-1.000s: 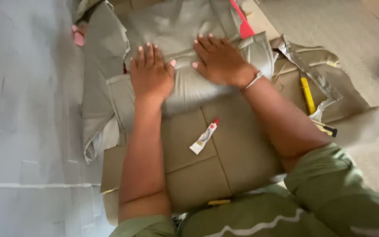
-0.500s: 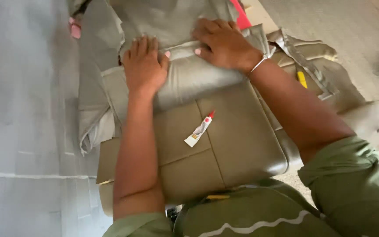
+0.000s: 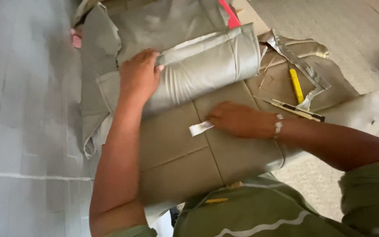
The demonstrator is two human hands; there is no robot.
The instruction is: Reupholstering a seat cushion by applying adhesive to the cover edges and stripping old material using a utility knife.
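A tan leather seat cushion (image 3: pixel 176 158) with stitched panels lies in front of me, and a grey-tan cover (image 3: pixel 207 66) is rolled back over its far part. My left hand (image 3: pixel 139 77) presses down on the near left end of that roll, fingers closed over its edge. My right hand (image 3: pixel 242 119) rests on the cushion panel and its fingers close on a small white glue tube (image 3: pixel 200 128); the tube's other end is hidden under the hand.
A yellow-handled tool (image 3: pixel 295 84) and a thin black-and-yellow knife (image 3: pixel 297 109) lie on leather scraps (image 3: pixel 330 83) to the right. A red piece (image 3: pixel 231 15) shows at the top. Grey tiled floor (image 3: pixel 23 131) spreads left, beige floor (image 3: pixel 330 26) right.
My right hand left the rolled cover and came down to the glue tube on the cushion. The left hand stays pressed on the roll. The view shifted slightly.
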